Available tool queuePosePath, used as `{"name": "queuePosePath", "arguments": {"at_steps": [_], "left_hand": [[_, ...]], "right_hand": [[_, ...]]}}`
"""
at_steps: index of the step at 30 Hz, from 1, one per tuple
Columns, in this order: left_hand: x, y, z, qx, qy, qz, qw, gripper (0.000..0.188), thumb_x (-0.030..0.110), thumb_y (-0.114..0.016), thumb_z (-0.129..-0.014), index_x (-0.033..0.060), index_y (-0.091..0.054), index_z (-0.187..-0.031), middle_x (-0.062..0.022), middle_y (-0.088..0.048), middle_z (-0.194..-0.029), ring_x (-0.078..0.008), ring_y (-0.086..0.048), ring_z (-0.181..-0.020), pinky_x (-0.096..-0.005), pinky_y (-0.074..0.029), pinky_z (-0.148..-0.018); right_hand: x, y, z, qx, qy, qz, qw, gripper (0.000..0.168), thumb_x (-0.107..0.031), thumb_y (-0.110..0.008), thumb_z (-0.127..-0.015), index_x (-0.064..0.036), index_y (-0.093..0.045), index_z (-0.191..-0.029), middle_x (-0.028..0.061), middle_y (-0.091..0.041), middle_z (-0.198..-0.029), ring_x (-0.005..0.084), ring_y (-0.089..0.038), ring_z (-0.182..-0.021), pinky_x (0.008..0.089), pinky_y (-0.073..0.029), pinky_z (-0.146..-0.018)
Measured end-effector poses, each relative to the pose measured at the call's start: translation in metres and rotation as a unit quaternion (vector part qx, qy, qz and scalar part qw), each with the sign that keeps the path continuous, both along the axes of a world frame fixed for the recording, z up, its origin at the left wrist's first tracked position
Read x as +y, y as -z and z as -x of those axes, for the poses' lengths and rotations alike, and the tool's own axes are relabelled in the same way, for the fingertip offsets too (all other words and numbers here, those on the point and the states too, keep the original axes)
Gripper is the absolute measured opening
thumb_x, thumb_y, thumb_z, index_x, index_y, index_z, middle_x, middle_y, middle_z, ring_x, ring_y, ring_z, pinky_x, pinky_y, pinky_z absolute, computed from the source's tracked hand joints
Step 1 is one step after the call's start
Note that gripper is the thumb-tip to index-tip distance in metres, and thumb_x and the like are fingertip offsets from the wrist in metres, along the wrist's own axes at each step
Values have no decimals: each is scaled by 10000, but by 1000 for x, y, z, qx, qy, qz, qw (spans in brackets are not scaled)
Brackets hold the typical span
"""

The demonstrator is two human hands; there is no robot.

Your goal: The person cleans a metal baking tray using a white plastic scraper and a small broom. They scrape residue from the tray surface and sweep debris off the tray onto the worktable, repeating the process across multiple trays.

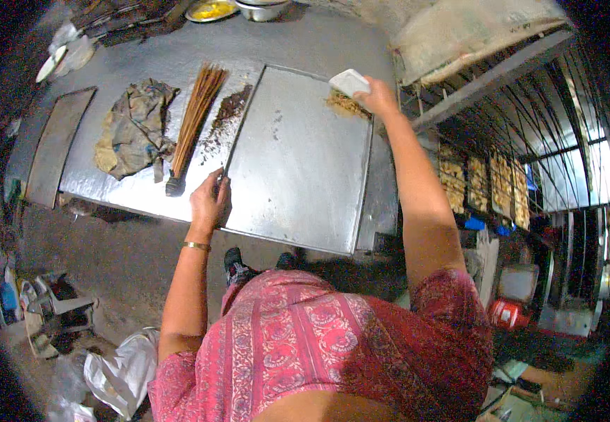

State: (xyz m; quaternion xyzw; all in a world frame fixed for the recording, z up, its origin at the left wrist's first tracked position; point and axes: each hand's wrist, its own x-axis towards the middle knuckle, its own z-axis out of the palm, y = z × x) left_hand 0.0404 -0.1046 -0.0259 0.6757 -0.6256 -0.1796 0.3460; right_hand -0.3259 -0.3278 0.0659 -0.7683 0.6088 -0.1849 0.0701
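A flat metal baking tray [299, 163] with low rims lies on the metal-topped table, its near edge at the table's front. My left hand [211, 199] grips the tray's left rim near the front. In my right hand [377, 97], at the far right corner, is a white rectangular scraper [350, 83]. Brown crumbs [348, 104] are heaped just below the scraper. Dark crumbs [231, 108] are scattered on the table along the tray's left side. Left of them lies a stick broom [197, 118], its bound end towards me.
A crumpled, stained cloth [141, 129] lies left of the broom, and a narrow metal sheet [60, 147] beyond it. Metal bowls [263, 9] and a plate with yellow contents [211, 9] stand at the back. A rack with trays of pale pieces [478, 179] is at the right.
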Motion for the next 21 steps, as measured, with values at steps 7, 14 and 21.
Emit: {"name": "queuePosePath", "arguments": {"at_steps": [7, 14, 21], "left_hand": [[1, -1, 0, 38, -24, -36, 998, 258, 253, -577, -817, 96, -581, -1022, -153, -622, -735, -273, -609, -648, -327, -468, -596], [2, 7, 0, 61, -19, -33, 997, 285, 277, -575, -824, 85, -573, -1034, -111, -614, -708, -182, -564, -609, -288, -447, -561], [0, -4, 3, -21, -25, -48, 998, 345, 373, -563, -809, 114, -565, -1036, -172, -616, -728, -321, -603, -681, -369, -461, -598]], "right_hand": [[-29, 8, 19, -242, 68, 127, 959, 417, -176, -757, -617, 13, -566, -935, 123, -636, -849, 204, -603, -753, 323, -462, -678], [-20, 37, 59, -577, 191, -69, 791, 268, -147, -680, -736, -46, -559, -953, 74, -611, -851, 184, -564, -748, 320, -429, -619], [39, 13, 48, -713, 47, -199, 670, 300, -29, -564, -792, -46, -483, -1081, 108, -561, -1033, 253, -562, -880, 420, -460, -697]]}}
